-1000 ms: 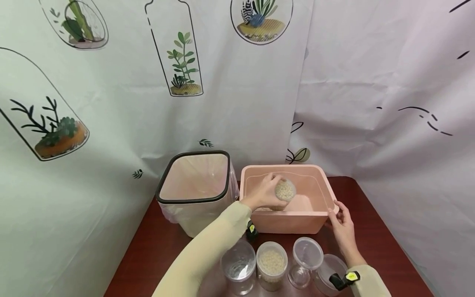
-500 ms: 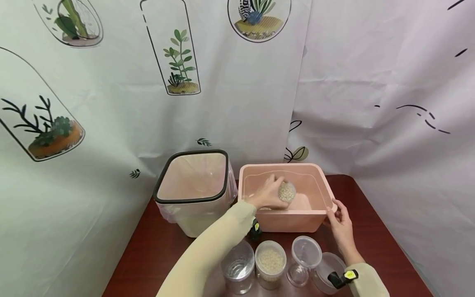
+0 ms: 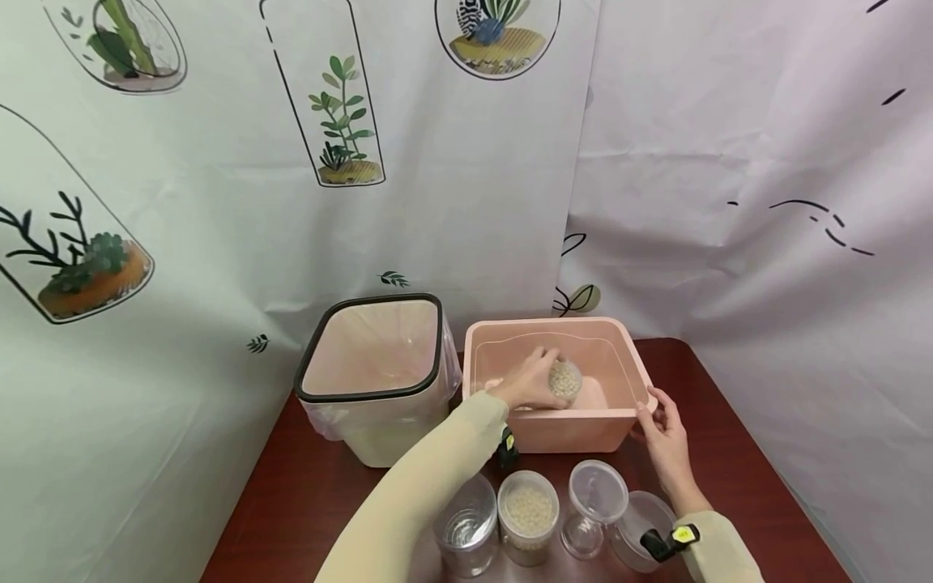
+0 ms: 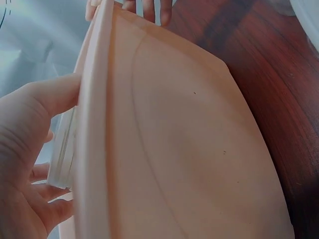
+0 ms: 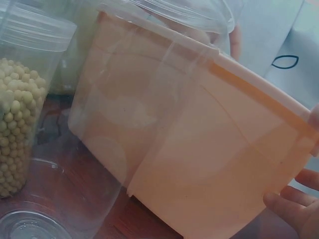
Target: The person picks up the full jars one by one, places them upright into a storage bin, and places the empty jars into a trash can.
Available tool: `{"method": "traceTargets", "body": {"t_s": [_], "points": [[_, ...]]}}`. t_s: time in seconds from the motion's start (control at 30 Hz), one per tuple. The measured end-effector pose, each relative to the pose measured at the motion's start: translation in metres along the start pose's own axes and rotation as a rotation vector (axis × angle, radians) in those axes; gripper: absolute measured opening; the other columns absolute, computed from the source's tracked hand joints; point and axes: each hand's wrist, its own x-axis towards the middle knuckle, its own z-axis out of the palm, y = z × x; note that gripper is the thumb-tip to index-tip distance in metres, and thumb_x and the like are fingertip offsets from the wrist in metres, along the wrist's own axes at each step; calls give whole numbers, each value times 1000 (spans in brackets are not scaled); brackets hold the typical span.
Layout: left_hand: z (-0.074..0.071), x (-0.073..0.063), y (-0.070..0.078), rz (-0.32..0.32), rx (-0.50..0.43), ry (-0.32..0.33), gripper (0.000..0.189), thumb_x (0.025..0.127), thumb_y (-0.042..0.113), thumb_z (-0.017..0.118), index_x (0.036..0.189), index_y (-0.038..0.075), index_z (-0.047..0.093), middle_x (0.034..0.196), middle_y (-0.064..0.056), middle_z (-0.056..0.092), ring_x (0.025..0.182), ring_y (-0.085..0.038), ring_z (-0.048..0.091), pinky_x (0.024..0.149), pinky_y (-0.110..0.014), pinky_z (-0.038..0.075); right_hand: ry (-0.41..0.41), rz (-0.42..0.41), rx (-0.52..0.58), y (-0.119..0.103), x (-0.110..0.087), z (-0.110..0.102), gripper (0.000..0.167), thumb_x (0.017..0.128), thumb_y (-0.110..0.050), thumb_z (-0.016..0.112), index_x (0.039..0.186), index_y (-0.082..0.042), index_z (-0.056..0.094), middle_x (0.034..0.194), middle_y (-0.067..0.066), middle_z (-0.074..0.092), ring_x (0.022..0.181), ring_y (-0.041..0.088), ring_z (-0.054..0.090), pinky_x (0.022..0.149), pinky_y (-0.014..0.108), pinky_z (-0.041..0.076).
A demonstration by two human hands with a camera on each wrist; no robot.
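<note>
A pink plastic basin (image 3: 561, 433) stands at the back of the table. My left hand (image 3: 530, 383) reaches over its front rim and grips a round clear jar (image 3: 565, 380) with pale beans in it, held inside the basin. In the left wrist view the basin's front wall hides most of that jar (image 4: 62, 154). My right hand (image 3: 669, 448) holds the basin's right front corner, thumb on the rim and fingers at the outer side. Before the basin stands another clear jar of soybeans (image 3: 528, 514), which the right wrist view shows closer.
Left of the basin stands a bin (image 3: 394, 429) with a black rim and a plastic liner. Along the front are a clear jar (image 3: 466, 526), an hourglass-shaped clear container (image 3: 598, 494) and a low clear round container (image 3: 641, 526). A patterned cloth (image 3: 452, 227) hangs behind.
My left hand has moved the held jar slightly right and lower within the basin. The right hand keeps its hold on the corner. The head view has shifted a little.
</note>
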Motion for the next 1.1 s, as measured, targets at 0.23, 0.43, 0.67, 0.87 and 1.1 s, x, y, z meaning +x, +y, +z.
{"method": "traceTargets", "body": {"t_s": [0.23, 0.43, 0.67, 0.87, 1.1], "points": [[9, 4, -9, -11, 14, -27, 69, 67, 40, 80, 123, 16, 48, 110, -4, 47, 91, -15, 50, 69, -26, 45, -13, -11, 22, 2, 1, -1, 51, 89, -31, 62, 137, -31, 43, 106, 11, 52, 89, 11, 61, 60, 24, 53], [11, 5, -10, -60, 34, -81, 71, 69, 42, 78, 124, 13, 46, 108, -7, 47, 89, -18, 51, 68, -30, 46, -47, -25, 86, -13, -5, -1, 50, 90, -28, 62, 137, -28, 43, 105, 12, 52, 90, 14, 61, 63, 28, 54], [8, 2, -8, -192, 14, -199, 64, 70, 17, 76, 124, 7, 42, 98, -7, 56, 84, -19, 53, 66, -29, 45, -7, -6, 17, -2, -2, 0, 50, 90, -32, 61, 136, -32, 43, 108, 13, 51, 92, 13, 60, 62, 24, 53], [7, -1, -10, -243, -20, -269, 55, 73, 13, 69, 123, 5, 46, 97, -7, 61, 80, -18, 55, 63, -29, 44, -66, -38, 44, -18, -10, 3, 50, 91, -32, 60, 137, -30, 43, 109, 12, 52, 93, 12, 61, 64, 25, 53], [2, -3, -13, -214, -4, -256, 48, 81, 21, 70, 122, 0, 56, 116, -10, 62, 101, -20, 58, 82, -29, 46, -54, -42, 52, -15, -5, -1, 51, 90, -28, 62, 137, -29, 43, 106, 11, 52, 88, 12, 62, 60, 27, 54]]}}
